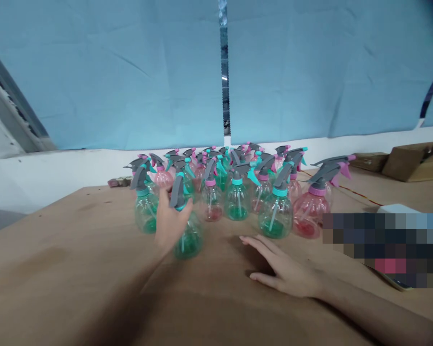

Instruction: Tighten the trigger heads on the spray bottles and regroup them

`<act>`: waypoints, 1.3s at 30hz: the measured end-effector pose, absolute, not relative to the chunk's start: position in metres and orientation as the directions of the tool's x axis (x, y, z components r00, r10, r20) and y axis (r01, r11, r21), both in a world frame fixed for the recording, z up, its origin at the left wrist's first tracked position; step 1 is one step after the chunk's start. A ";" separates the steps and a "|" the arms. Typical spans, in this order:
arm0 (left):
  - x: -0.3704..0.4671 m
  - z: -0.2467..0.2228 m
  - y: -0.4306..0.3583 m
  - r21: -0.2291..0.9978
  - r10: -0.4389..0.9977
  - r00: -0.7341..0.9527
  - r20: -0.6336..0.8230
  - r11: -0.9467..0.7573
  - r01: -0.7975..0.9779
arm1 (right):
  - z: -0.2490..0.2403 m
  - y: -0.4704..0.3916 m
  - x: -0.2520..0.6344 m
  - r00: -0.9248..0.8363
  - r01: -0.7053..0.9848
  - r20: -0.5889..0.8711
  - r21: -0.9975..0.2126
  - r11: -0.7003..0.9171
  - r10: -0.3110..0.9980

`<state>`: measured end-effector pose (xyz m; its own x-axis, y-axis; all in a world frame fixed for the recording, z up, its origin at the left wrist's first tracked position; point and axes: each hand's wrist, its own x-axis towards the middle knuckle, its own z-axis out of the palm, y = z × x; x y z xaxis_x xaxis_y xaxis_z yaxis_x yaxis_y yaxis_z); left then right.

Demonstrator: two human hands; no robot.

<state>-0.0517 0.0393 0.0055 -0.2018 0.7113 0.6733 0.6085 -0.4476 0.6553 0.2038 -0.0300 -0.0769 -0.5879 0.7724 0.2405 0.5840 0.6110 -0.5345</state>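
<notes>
Several clear green and pink spray bottles with grey trigger heads stand grouped on the wooden table (216, 269). My left hand (171, 218) is wrapped round the neck of a green spray bottle (188, 240) at the group's front left. Another green bottle (144, 214) stands just left of that hand. My right hand (283, 269) is over the table in front of the group, fingers apart and holding nothing. Nearest to it are a green bottle (275, 218) with a turquoise collar and a pink bottle (310, 211) farther right.
Open cardboard boxes (414, 161) sit at the back right. A thin cable (357, 193) runs toward a white object (399, 208). Pixelation hides part of the right side. Small items (120, 182) lie at the back left, before the white wall (75, 168) and blue covering.
</notes>
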 end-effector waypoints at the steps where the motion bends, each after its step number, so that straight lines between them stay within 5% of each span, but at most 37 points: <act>1: -0.056 0.003 0.049 0.645 0.699 -0.215 0.681 -0.435 0.628 | -0.077 -0.030 0.204 -0.589 0.584 0.241 -0.532 0.613 0.771; 21: -0.064 -0.003 0.122 0.606 0.596 -0.251 0.763 -0.523 0.600 | -0.073 -0.027 0.204 -0.625 0.557 0.260 -0.513 0.653 0.736; 26: -0.042 0.024 0.093 0.414 0.305 -0.284 0.909 -0.587 0.696 | -0.072 -0.026 0.204 -0.637 0.565 0.257 -0.486 0.667 0.727; 30: -0.002 0.028 0.045 0.224 0.322 0.021 0.947 -0.702 0.676 | -0.072 -0.025 0.204 -0.650 0.598 0.229 -0.434 0.674 0.724; 33: 0.018 -0.003 0.014 0.157 0.556 0.548 0.625 -0.777 0.610 | -0.075 -0.023 0.204 -0.640 0.618 0.230 -0.412 0.669 0.733; 35: 0.020 -0.031 0.001 0.195 0.638 0.663 0.392 -0.762 0.618 | -0.077 -0.022 0.204 -0.638 0.619 0.252 -0.395 0.679 0.728; 39: 0.012 -0.065 -0.003 0.253 0.658 0.721 0.218 -0.751 0.610 | -0.080 -0.021 0.204 -0.633 0.625 0.275 -0.369 0.688 0.723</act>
<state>0.0119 -0.0027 -0.0646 0.7207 0.6582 0.2178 0.6097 -0.7513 0.2528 0.2044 -0.0206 -0.0796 -0.6332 0.7234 0.2751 0.6252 0.6876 -0.3693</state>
